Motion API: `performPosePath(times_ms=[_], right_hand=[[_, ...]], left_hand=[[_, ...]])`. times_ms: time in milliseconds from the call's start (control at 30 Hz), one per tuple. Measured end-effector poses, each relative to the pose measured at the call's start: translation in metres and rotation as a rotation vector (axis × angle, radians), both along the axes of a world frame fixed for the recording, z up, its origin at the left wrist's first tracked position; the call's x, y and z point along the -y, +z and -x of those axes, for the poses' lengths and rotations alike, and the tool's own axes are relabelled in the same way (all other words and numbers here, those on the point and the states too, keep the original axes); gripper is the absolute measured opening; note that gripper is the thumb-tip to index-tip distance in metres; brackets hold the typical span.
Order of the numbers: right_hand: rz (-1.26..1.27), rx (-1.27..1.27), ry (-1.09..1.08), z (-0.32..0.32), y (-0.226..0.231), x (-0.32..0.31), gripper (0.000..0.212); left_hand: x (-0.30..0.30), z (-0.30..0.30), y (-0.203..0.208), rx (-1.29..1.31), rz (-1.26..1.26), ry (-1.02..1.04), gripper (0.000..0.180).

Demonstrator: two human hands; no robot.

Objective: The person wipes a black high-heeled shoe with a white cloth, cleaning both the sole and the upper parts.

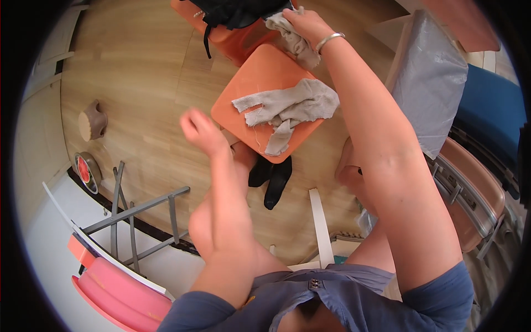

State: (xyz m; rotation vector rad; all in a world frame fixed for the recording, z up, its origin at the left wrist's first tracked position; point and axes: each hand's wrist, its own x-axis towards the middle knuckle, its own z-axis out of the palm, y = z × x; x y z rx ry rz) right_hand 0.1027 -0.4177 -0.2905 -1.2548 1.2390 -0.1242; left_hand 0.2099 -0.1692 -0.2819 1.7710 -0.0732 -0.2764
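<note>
Right hand (308,26) gripping a rag (296,44) at the far side of the stool (265,69); left hand (203,131), loosely closed, apparently empty, left of it; second rag (312,102) atop it; bunching the held cloth should limit trailing

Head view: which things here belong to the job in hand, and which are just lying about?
In use, it seems:
- grey cloth in the right hand
- second grey cloth
- orange stool under that second cloth

Apparently just lying about:
- small brown stool
- grey metal frame
- pinkish suitcase
</note>
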Motion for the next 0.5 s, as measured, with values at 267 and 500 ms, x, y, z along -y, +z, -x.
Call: performPosePath(times_ms=[267,500], right_hand=[[-0.024,0.197,-0.137,0.025,-0.022,-0.019,0.036],[-0.013,0.128,-0.240,-0.010,-0.022,-0.009,0.041]], left_hand=[[-0.129,0.100,-0.108,-0.094,-0.827,-0.237,0.020],[-0.218,0.091,-0.245,-0.103,-0.796,-0.649,0.028]])
